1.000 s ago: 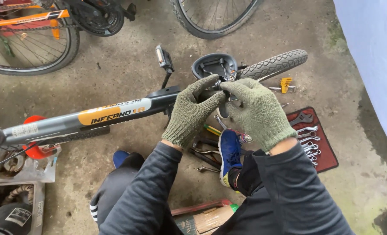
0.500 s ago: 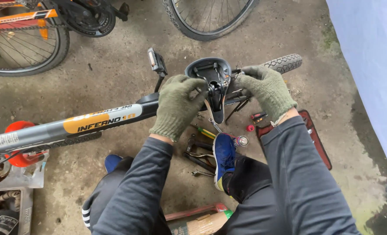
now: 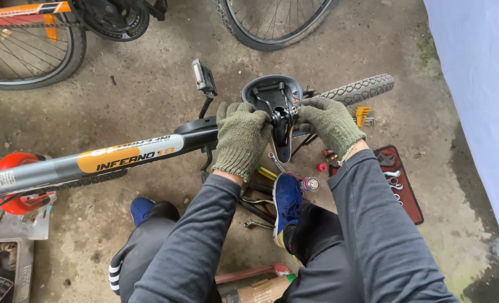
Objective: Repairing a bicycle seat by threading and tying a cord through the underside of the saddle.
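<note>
Under the upturned black saddle (image 3: 273,98), both gloved hands now at the rail clamp (image 3: 283,116), no longer pressed together in front of it as a second ago. Left hand (image 3: 241,137) wrapped over frame tube (image 3: 131,160) end beside the clamp, fingers curled shut on it. Right hand (image 3: 330,120) reaching in from the rear tyre (image 3: 359,88) side, fingertips pinched on the clamp bolt; tool, if any, hidden. Spanners on red mat (image 3: 402,182) untouched on the floor. Looks like bolt work under way.
</note>
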